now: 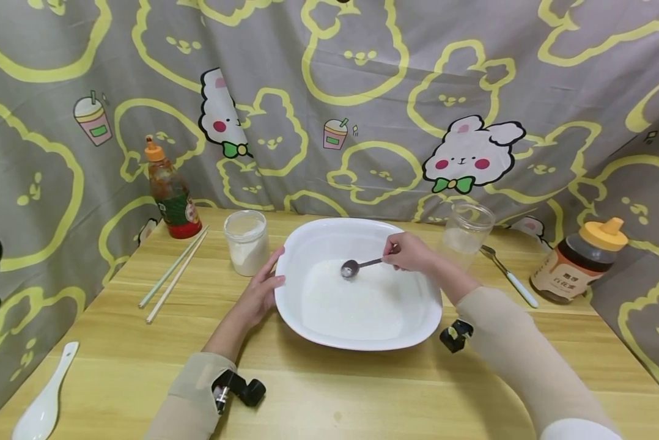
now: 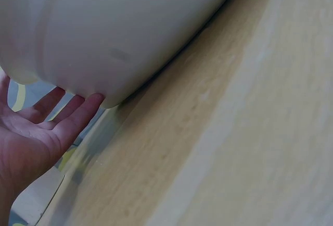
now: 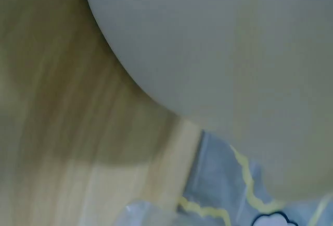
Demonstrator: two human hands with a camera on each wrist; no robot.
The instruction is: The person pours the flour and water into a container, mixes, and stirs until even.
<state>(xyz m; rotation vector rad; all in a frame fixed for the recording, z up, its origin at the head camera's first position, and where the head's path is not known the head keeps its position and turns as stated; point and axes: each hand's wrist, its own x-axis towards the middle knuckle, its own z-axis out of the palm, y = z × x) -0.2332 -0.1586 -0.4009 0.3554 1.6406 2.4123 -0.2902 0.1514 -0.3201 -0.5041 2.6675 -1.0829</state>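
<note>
Metal spoon [image 1: 351,268], within the rim of the white basin [image 1: 335,234], pinched at the handle by the right hand [image 1: 409,252], scoop end pointing left.
Lying left and slightly near of the pinch, with long axis running mainly left to right and handle end a little farther; gripped between thumb and fingers, seen in 1 view of 3. Well apart from the left hand [image 1: 260,290], spread with straight fingers touching the basin's left side; so, of 2 hands, clearly nearer to the right. Below the scoop, white contents [image 1: 357,311]; cannot tell whether touching or just above. Far left of the basin, a jar of white powder [image 1: 247,250]; far right, a clear jar [image 1: 458,238].
</note>
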